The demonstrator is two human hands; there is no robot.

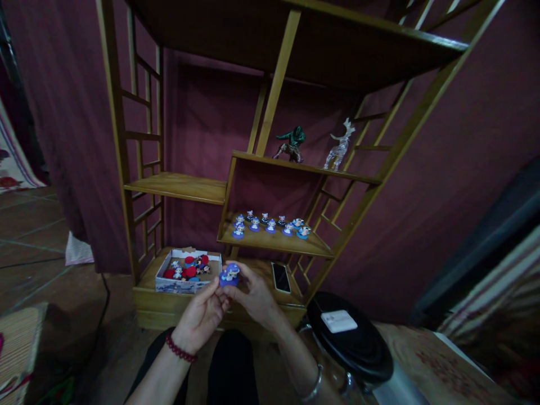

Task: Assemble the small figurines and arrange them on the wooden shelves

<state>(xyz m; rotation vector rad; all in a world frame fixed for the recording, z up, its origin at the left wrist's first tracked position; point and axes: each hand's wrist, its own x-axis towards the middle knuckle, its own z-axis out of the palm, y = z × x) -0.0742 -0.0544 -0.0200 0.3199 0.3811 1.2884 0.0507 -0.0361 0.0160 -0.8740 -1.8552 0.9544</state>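
Observation:
A small purple figurine (230, 274) on a round purple base is held between both hands, in front of the bottom shelf. My left hand (206, 306) grips the base from the left with thumb and fingers. From the right, my right hand (253, 292) has its fingers closed around the figurine's other side. Just left of the hands stands an open cardboard box (177, 287) with several figurines and red and blue round bases inside. On the shelf above, several similar small figurines (270, 226) stand in rows, purple ones in front and dark ones behind.
The wooden shelf unit (181, 187) fills the middle. A phone (280, 278) lies on its bottom shelf. Higher up stand a green figure (292, 143) and a clear deer statue (340, 146). At right, a black stool (358, 343) carries a white packet (338, 321).

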